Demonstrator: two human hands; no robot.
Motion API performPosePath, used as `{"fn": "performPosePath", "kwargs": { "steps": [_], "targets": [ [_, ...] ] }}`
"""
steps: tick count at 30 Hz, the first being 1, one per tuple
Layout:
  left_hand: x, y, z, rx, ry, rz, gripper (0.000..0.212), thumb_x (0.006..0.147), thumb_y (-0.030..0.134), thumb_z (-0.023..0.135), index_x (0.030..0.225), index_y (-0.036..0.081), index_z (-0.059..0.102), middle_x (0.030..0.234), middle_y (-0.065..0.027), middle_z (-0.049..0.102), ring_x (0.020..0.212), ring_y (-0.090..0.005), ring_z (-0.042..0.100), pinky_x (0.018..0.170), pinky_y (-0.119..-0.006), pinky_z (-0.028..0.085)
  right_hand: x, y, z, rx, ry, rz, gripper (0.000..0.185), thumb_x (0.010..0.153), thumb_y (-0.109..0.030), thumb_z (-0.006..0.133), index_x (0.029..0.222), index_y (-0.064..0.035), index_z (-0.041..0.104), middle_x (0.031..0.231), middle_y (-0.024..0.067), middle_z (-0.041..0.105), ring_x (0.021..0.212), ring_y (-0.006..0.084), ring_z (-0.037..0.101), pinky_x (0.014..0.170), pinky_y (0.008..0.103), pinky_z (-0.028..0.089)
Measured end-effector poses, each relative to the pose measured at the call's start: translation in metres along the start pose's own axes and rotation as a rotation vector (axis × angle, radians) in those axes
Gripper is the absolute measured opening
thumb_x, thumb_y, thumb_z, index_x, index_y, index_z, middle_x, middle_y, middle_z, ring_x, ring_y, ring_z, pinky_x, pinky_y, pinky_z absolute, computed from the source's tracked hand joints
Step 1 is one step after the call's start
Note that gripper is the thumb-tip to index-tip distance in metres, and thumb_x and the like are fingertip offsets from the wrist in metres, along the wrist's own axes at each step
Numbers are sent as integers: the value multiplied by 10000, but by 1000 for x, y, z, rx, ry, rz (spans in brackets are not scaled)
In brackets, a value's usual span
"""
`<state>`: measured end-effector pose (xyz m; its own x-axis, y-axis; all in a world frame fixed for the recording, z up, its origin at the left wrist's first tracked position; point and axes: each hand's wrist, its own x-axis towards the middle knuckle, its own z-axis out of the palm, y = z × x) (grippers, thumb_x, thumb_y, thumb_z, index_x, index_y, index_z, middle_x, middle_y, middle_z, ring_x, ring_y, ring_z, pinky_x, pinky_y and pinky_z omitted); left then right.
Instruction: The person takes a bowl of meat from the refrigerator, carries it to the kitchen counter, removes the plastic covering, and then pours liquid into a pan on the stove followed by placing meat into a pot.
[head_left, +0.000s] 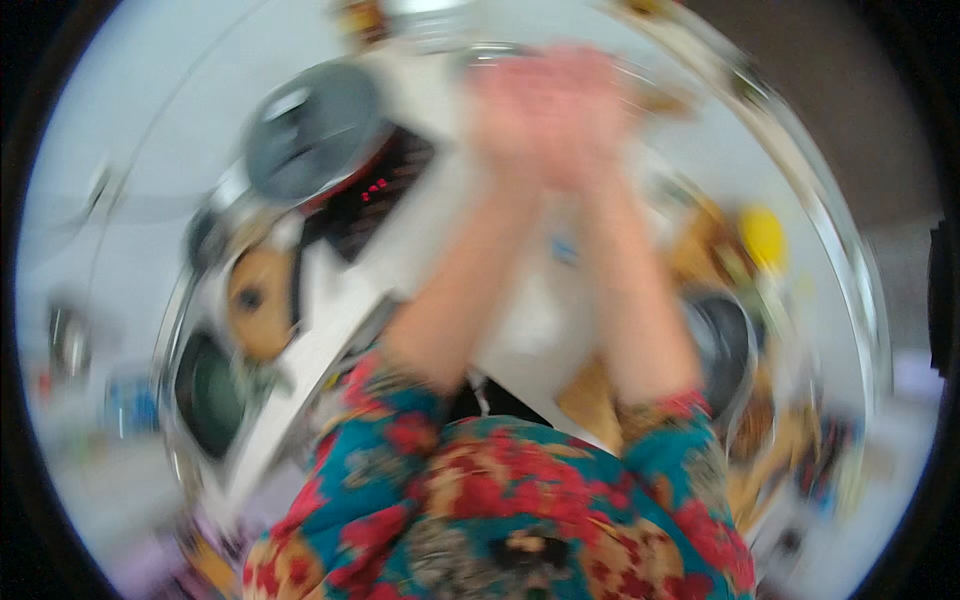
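Both my arms stretch out over the white worktop (532, 315), and motion blurs the hands. My left hand (506, 112) and my right hand (589, 112) are close together, apparently touching or overlapping. The fingers run into one another in the blur, so whether anything lies between them cannot be told. Just behind the hands shows a shiny curved rim (495, 51), mostly covered by them. To the left, a grey round pot or lidded pan (315, 127) stands on a black cooktop (382, 191) with lit red digits.
A wooden board (262, 300) and a dark green dish (214, 397) are at the left. On the right are a dark grey bowl or pan (720, 349), a yellow object (763, 236) and a blurred brown item (697, 251). A white container (435, 22) stands at the back.
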<state>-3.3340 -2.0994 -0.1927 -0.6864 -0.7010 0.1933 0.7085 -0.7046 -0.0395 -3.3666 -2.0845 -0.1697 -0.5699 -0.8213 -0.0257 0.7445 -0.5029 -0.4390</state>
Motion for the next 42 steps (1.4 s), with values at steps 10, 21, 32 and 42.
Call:
{"fn": "performPosePath", "kwargs": {
  "steps": [10, 21, 32, 42],
  "targets": [
    [-83, -134, 79, 556, 45, -365, 595, 914, 355, 300, 1357, 8, 106, 1381, -172, 226, 1258, -285, 266, 1054, -407, 201, -156, -138, -15, -217, 192, -697, 893, 796, -667, 307, 1329, 42, 206, 1277, 260, 350, 1212, 317, 318, 1023, 399, 218],
    [-368, -375, 126, 355, -77, -1163, 663, 902, 398, 328, 1359, 2, 56, 1384, -193, 176, 1291, -291, 185, 1065, -392, 169, -513, -266, -87, -102, 709, -1378, 927, 783, -671, 338, 1348, 34, 132, 1325, 276, 265, 1246, 347, 264, 1042, 413, 195],
    [-731, -507, 192, 224, -162, -1692, 678, 900, 461, 328, 1321, -48, 175, 1314, -182, 312, 1177, -243, 342, 1004, -366, 275, -885, -277, -86, -70, 965, -1861, 927, 784, -647, 386, 1358, 16, 86, 1341, 281, 231, 1246, 363, 262, 1039, 457, 207],
    [-944, -482, 228, 166, -233, -2111, 728, 881, 463, 366, 1357, -20, 99, 1376, -228, 211, 1287, -275, 226, 1048, -348, 203, -1087, -205, -85, -6, 1138, -2220, 865, 831, -600, 334, 1353, 30, 56, 1345, 291, 214, 1263, 380, 232, 1047, 436, 211]
  ]
}}
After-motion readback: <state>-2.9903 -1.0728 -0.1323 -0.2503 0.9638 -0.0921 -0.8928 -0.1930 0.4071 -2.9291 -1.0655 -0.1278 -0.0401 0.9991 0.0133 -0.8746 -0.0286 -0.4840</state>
